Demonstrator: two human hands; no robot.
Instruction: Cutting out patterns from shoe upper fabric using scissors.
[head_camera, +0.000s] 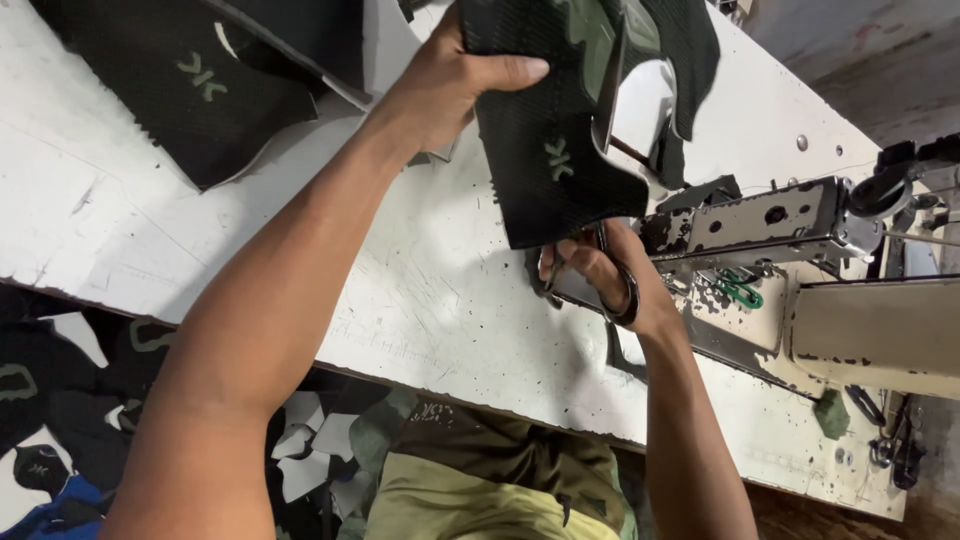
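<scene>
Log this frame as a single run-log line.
left hand: holds black fabric piece raised | right hand: fingers in scissors beneath it | sewing machine at right | white table

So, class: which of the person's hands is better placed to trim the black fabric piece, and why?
The right hand: its fingers are already through the scissors, blades at the black fabric piece. The left hand grips that piece, holding it up.
</scene>
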